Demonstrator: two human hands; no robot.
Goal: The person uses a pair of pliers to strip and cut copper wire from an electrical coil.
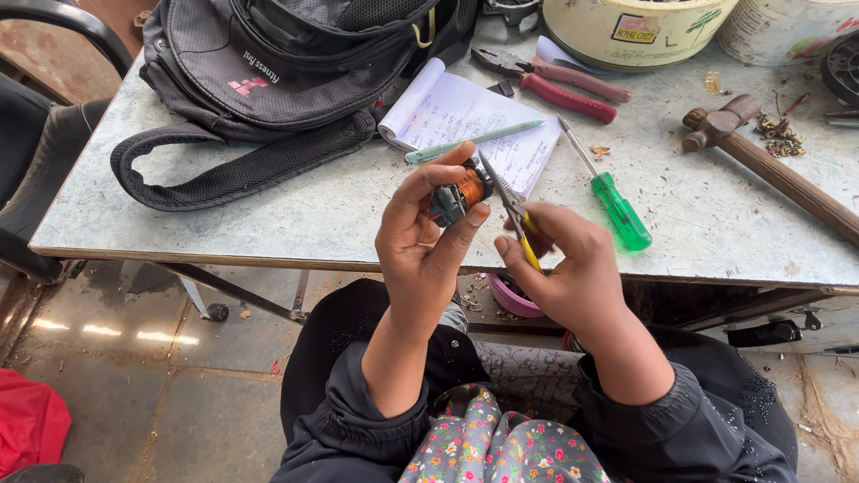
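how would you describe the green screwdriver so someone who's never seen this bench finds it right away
Start at the grey metal table and find the open notepad beside the black backpack. Just right of it, above the person's right hand, lies the screwdriver, tip pointing away. Its translucent green handle sets it apart from the red-handled pliers and the wooden-handled hammer.

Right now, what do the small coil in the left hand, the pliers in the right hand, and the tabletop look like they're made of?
The small orange-brown wound coil in the left hand looks like copper wire: shiny, reddish, finely ribbed. The yellow-handled pliers in the right hand seem to be grey steel with plastic-coated grips. The scuffed grey tabletop looks like dull sheet metal, probably galvanised, with a folded edge.
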